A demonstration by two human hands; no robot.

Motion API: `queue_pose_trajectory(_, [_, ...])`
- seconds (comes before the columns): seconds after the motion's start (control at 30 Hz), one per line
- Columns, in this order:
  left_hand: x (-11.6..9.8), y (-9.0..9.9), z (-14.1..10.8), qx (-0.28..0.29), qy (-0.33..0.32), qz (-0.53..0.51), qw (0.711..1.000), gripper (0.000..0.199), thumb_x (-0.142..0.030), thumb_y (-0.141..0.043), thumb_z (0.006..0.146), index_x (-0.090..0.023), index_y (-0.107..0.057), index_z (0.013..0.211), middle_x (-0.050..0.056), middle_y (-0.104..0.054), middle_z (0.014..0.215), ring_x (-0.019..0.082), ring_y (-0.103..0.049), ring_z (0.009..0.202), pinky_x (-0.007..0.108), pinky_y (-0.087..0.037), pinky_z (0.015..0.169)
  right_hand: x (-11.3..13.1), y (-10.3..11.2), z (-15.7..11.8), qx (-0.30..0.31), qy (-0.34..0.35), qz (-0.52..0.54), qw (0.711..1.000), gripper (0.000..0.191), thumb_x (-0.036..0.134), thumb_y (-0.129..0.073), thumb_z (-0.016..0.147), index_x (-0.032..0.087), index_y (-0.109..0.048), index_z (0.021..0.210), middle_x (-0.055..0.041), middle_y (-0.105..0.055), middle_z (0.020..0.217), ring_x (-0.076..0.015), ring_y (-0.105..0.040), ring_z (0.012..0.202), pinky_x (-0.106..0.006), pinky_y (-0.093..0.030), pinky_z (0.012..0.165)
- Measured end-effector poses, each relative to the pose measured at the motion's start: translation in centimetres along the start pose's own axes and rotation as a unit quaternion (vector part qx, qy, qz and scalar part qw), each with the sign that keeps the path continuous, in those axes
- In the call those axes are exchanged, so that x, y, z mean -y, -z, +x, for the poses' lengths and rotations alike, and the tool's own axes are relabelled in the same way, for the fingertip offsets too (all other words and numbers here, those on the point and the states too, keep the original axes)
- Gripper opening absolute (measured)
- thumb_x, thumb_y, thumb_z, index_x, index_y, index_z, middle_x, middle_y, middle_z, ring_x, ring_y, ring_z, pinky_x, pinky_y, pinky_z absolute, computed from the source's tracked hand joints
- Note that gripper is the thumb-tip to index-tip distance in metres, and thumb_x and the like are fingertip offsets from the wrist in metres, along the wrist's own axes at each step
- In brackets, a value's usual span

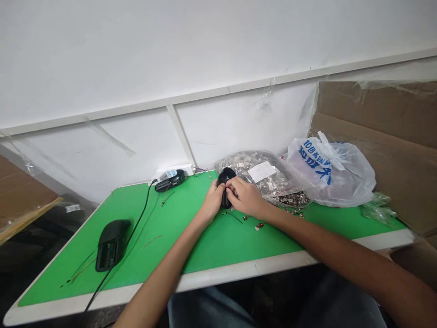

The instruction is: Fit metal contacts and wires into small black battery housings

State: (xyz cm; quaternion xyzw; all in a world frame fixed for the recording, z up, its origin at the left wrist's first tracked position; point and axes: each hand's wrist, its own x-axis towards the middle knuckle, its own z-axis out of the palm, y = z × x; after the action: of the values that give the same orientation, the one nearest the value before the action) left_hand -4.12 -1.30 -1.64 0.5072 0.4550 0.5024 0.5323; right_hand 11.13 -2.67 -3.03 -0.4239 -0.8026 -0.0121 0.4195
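Note:
A hollow black plastic shell stands between my two hands at the middle of the green tabletop. My left hand is closed around its left side, thumb over the edge. My right hand has its thumb and forefinger pinched together at the shell's inner face; whatever is between them is too small to make out. Just below lies a thin dark wire on the table. Small metal pieces are scattered right of it, under my right forearm.
Clear bags of metal parts and a tied white plastic bag sit at back right, before cardboard. At left are a black housing with an open compartment, a black cable, another black housing and a white power strip.

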Motion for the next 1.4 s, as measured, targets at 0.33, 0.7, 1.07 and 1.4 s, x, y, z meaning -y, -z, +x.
queue_pose_trajectory(0.33, [0.05, 0.07, 0.09, -0.002, -0.009, 0.016, 1.000, 0.030, -0.036, -0.069, 0.082, -0.019, -0.061, 0.105, 0.001, -0.068, 0.087, 0.019, -0.064, 0.082, 0.029, -0.052, 0.076, 0.05, 0.06, -0.05, 0.013, 0.006, -0.018, 1.000, 0.008, 0.021, -0.051, 0.100, 0.021, -0.059, 0.102, -0.0079, -0.071, 0.100, -0.0217, -0.065, 0.082, -0.034, -0.045, 0.070])
queue_pose_trajectory(0.7, [0.05, 0.01, 0.03, -0.006, -0.015, 0.023, 1.000, 0.028, -0.034, -0.065, 0.083, -0.019, -0.060, 0.106, 0.000, -0.066, 0.087, 0.019, -0.063, 0.083, 0.029, -0.052, 0.080, -0.10, -0.38, -0.04, 0.016, 0.010, -0.019, 1.000, 0.012, 0.019, -0.047, 0.103, 0.021, -0.059, 0.102, -0.0080, -0.070, 0.101, -0.0222, -0.065, 0.088, -0.034, -0.047, 0.073])
queue_pose_trajectory(1.07, [-0.29, -0.12, -0.22, -0.003, 0.000, 0.016, 1.000, 0.031, -0.035, -0.066, 0.082, -0.019, -0.061, 0.109, 0.000, -0.066, 0.085, 0.020, -0.064, 0.082, 0.029, -0.052, 0.076, -0.06, -0.29, -0.08, 0.022, 0.005, -0.025, 0.999, 0.009, 0.021, -0.048, 0.103, 0.022, -0.057, 0.101, -0.0081, -0.070, 0.099, -0.0228, -0.065, 0.085, -0.034, -0.046, 0.072])
queue_pose_trajectory(1.4, [-0.53, -0.17, -0.30, -0.003, -0.012, 0.021, 1.000, 0.025, -0.032, -0.064, 0.082, -0.019, -0.060, 0.103, 0.000, -0.065, 0.085, 0.019, -0.062, 0.082, 0.030, -0.053, 0.079, 0.07, -0.29, -0.07, 0.018, 0.009, -0.039, 0.999, 0.011, 0.020, -0.047, 0.103, 0.021, -0.058, 0.101, -0.0079, -0.070, 0.098, -0.0222, -0.065, 0.084, -0.034, -0.045, 0.070])
